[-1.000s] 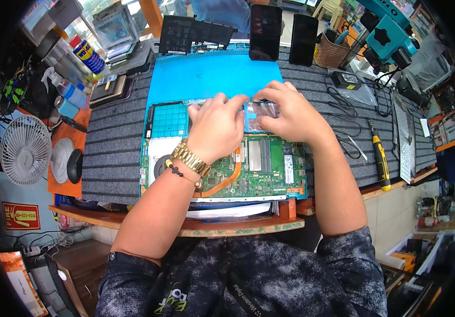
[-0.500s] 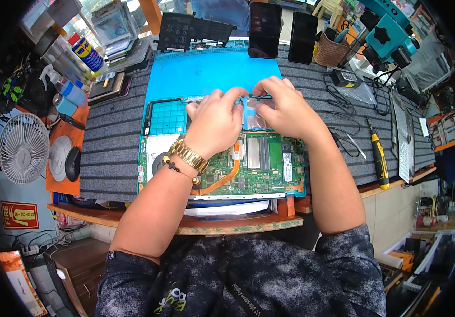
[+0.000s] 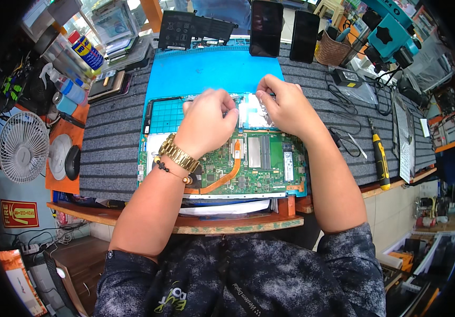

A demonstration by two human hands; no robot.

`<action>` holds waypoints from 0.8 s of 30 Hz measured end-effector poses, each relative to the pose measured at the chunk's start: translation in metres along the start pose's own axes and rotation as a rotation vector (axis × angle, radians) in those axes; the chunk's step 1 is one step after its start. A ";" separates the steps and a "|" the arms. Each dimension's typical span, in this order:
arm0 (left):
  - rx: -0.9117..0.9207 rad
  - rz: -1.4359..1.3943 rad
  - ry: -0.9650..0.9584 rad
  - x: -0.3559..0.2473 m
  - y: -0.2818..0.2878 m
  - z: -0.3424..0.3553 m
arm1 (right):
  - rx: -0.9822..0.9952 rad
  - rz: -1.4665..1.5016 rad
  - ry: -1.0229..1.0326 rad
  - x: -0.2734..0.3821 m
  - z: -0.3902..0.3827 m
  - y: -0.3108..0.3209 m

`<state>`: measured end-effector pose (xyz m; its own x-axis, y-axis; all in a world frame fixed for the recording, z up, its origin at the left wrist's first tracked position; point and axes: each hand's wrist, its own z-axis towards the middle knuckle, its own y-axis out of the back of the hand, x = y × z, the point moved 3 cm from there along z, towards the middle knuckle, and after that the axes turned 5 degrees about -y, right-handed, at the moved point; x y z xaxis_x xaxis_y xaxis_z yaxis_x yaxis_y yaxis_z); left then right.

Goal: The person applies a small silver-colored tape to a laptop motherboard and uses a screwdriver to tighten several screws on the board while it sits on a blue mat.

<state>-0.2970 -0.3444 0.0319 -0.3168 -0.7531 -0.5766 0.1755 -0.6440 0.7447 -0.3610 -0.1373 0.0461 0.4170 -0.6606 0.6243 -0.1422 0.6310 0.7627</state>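
Silvery rectangular film (image 3: 257,114) could be creasing if the seemingly pinching right hand (image 3: 291,109) is tugging; left hand's (image 3: 208,121) grip I cannot tell.

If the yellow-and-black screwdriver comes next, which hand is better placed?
Probably the right hand: the screwdriver lies to its right, while the left hand would likely have to cross the opened laptop.
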 end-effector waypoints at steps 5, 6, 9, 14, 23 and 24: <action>0.086 -0.039 0.042 0.000 0.000 -0.002 | -0.014 -0.004 -0.001 0.001 0.001 0.001; 0.080 -0.036 0.039 -0.001 0.000 -0.002 | -0.035 0.001 0.012 0.001 0.001 0.002; 0.060 -0.050 0.046 -0.004 0.001 -0.001 | -0.068 0.014 0.017 0.001 0.001 0.005; -0.089 -0.012 -0.032 -0.021 0.010 -0.004 | -0.096 0.185 -0.057 -0.003 0.001 0.009; -0.173 0.059 -0.340 -0.067 0.031 -0.038 | -0.128 0.772 -0.360 -0.035 0.005 0.034; -0.181 0.036 -0.361 -0.069 0.029 -0.042 | -0.116 0.782 -0.456 -0.038 0.007 0.036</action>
<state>-0.2309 -0.3164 0.0795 -0.6087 -0.7006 -0.3723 0.3434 -0.6557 0.6725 -0.3882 -0.0922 0.0509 -0.1589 -0.1089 0.9813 -0.1340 0.9871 0.0879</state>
